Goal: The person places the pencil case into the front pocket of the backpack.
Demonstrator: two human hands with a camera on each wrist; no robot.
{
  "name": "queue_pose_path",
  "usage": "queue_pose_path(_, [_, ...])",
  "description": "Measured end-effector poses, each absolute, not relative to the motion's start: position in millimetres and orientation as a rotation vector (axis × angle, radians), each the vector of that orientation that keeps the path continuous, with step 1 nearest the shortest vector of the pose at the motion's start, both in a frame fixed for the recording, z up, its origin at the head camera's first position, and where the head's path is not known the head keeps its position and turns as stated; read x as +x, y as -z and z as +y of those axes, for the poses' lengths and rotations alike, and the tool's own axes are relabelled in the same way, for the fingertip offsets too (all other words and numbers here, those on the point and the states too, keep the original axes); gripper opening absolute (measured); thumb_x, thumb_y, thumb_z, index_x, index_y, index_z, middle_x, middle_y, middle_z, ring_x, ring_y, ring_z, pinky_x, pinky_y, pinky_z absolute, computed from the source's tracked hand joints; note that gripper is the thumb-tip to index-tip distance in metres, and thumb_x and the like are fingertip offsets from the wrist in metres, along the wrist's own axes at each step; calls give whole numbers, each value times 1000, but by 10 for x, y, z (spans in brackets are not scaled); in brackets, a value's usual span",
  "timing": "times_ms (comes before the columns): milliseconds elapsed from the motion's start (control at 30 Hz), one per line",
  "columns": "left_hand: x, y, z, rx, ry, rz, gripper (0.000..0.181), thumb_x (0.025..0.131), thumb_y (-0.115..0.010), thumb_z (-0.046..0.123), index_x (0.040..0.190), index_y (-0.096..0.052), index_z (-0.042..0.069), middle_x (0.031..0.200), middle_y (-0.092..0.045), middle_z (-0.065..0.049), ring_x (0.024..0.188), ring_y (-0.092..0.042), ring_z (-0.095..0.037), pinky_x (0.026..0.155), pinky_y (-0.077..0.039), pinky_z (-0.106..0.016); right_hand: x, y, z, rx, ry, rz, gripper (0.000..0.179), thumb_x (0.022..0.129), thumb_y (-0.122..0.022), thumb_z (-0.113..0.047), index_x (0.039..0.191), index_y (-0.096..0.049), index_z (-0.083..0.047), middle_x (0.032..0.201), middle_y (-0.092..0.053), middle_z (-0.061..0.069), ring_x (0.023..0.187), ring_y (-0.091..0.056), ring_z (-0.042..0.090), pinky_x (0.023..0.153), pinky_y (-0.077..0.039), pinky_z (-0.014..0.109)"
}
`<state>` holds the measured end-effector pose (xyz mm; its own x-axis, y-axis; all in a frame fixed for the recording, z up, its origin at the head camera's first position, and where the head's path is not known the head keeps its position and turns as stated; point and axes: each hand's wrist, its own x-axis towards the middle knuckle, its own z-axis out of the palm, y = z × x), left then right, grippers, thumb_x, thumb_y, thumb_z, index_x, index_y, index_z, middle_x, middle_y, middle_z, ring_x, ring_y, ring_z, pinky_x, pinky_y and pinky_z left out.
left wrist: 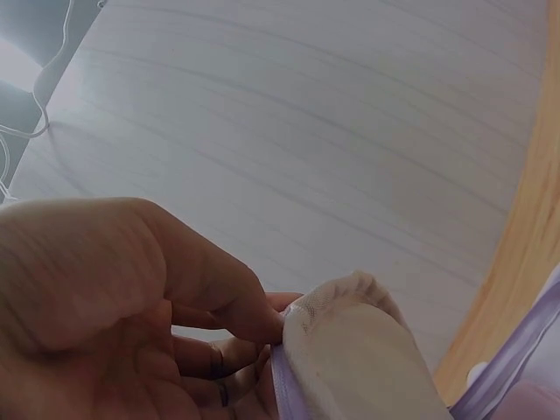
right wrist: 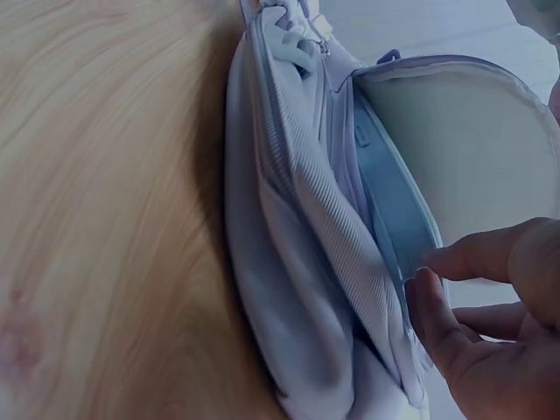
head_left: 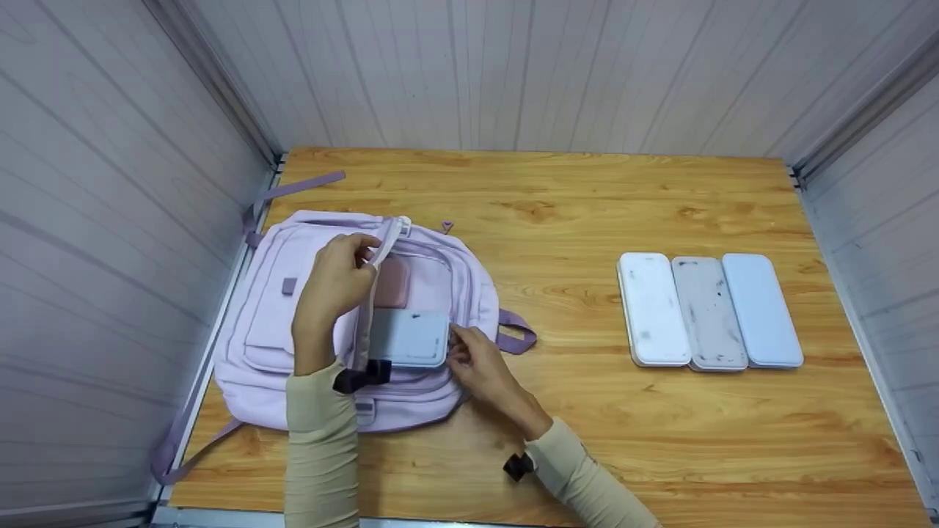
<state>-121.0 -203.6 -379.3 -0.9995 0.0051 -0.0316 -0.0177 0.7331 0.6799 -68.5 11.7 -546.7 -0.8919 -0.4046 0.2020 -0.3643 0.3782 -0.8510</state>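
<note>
Right hand (head_left: 480, 359) sat at lower centre of the head view, fingers curled, fingertips pinching the right short end of the pale blue case (head_left: 409, 338). The case lay directly to the left of this hand, long axis running left-right across the frame, its left part tucked under the raised flap of the lilac backpack (head_left: 293, 323). In the right wrist view the fingertips (right wrist: 437, 302) touched the case edge (right wrist: 394, 219) where it sat in the open pocket mouth, so the case was partly inside; how deep could not be told.

Left hand (head_left: 334, 282) was just above and left of the case, fingers curled round the pale flap edge (head_left: 381, 253), holding it lifted off the bag's body. The left wrist view confirmed thumb and fingers clamped on the cream lining edge (left wrist: 350, 324). This hand was near the case but did not touch it; the right hand was the one on it.

Backpack lay flat at the left of the tabletop (head_left: 572, 411), one strap (head_left: 301, 187) trailing toward upper left.

Farther off, at right of frame and well apart from both hands, three more cases (head_left: 708, 312) lay side by side, touching, long axes running near to far.
</note>
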Motion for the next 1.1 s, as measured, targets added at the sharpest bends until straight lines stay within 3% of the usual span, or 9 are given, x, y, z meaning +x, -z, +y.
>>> queue_pose_path(567, [-1201,3771,-2039,1,-1125,2891,39,83,-45,-3,118,-62,-6,101,-60,-20,91,-53,-29,81,-43,-42,-713,5468,-113,-634,1747,2245,44,91,-49,7,135,-42,14,115,-59,25,103,-63,33,90,-51,30])
queue_pose_path(967, [-1202,3787,-2035,22,-1118,2915,39,81,-47,-2,116,-64,-5,97,-62,-18,86,-55,-28,77,-43,-38,-729,5470,-228,-583,1899,1855,49,92,-35,17,139,-23,21,128,-44,42,120,-47,52,104,-39,48])
queue_pose_path(1100, [-1203,3788,-2030,21,-1123,2920,38,81,-47,-2,115,-64,-5,97,-62,-18,88,-55,-28,78,-43,-39,-723,5472,-257,-592,1896,1815,50,94,-35,15,142,-21,18,132,-42,40,125,-45,48,107,-37,44])
